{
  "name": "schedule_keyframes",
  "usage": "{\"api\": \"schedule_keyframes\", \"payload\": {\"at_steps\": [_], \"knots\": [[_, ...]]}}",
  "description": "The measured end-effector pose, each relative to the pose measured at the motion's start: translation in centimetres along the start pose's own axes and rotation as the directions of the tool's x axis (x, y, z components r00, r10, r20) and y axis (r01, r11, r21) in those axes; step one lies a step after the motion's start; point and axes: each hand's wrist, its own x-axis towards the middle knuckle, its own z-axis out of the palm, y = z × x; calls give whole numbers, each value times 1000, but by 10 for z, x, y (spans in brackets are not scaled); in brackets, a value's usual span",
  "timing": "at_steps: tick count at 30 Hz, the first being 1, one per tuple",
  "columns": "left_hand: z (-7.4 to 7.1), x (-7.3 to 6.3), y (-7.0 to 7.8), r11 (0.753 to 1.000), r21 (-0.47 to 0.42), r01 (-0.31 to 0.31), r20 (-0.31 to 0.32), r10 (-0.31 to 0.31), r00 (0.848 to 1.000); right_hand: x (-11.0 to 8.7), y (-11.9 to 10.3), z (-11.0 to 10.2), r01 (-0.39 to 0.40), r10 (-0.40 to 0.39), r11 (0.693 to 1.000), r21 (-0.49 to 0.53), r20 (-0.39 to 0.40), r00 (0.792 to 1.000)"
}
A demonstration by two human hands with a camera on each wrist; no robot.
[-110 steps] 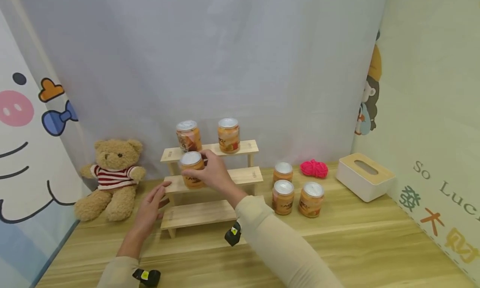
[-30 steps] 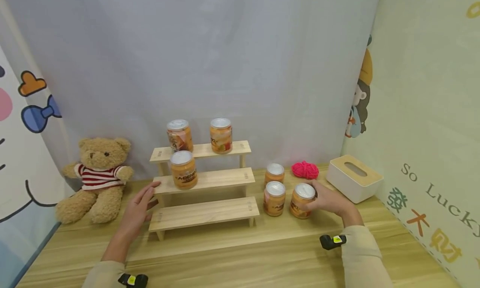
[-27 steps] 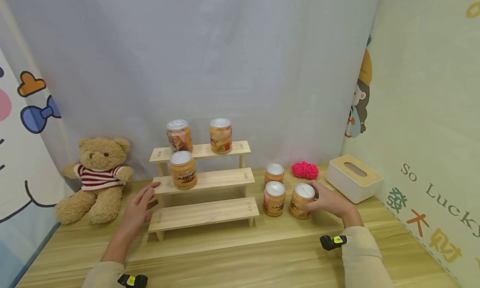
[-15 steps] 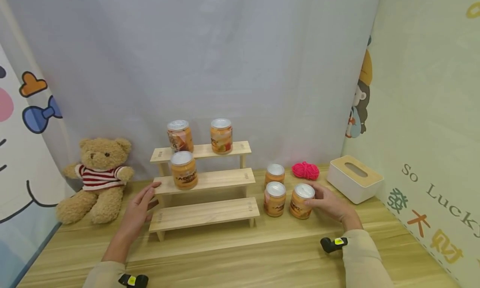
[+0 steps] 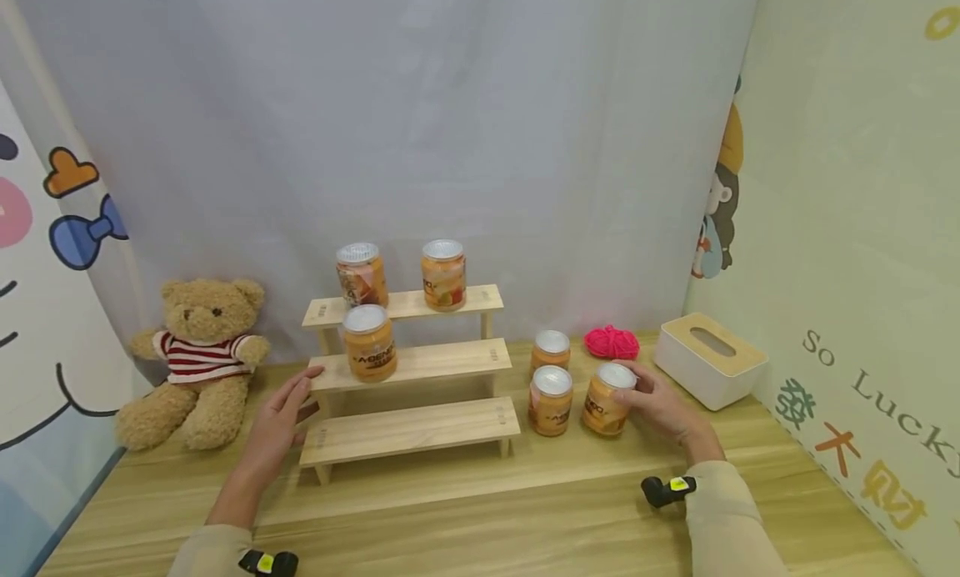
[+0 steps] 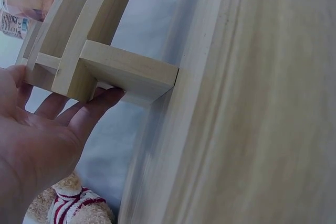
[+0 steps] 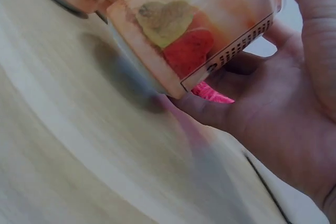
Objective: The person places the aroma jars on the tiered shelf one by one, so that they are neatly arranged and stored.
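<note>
My right hand (image 5: 660,400) grips an orange fruit can (image 5: 606,406) with a silver lid, thumb in front and fingers round the back. In the right wrist view a shadow lies under the can's base (image 7: 157,30), which is just off the table. At the left end of the three-tier wooden stand (image 5: 408,428), my left hand (image 5: 273,423) holds its edge; one fingertip reaches under the lowest board in the left wrist view. The top tier bears two cans (image 5: 444,277), and one can (image 5: 370,348) stands at the left of the middle tier.
Two more cans (image 5: 551,403) stand on the table between the stand and my right hand. Behind them lies a pink yarn skein (image 5: 612,342). A white tissue box (image 5: 701,373) with a wooden lid sits at the right wall, and a teddy bear (image 5: 202,406) at the left.
Since the earliest frame, my right hand has left a can on the middle tier and moved right to another can. That can has just risen slightly. My left hand stays at the stand.
</note>
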Motion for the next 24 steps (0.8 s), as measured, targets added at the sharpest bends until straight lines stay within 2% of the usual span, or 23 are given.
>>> {"api": "schedule_keyframes", "payload": {"at_steps": [3,7,13,20,24], "knots": [[0,0,0,1000,5,8,-4,-8,1000,-3,-6,-3,26,-26,998,49,-14,1000],[0,0,-1,1000,5,15,-7,-15,1000,-4,-23,-5,120,-120,989,92,-1,993],[1,1,-2,1000,3,7,2,-7,1000,-2,-49,-5,214,-223,964,154,43,974],[1,1,-3,1000,-7,12,-3,-12,1000,-1,-67,1,295,-303,944,146,39,952],[1,1,-3,1000,-5,10,-9,-10,1000,3,-72,10,327,-349,919,221,66,935]]}}
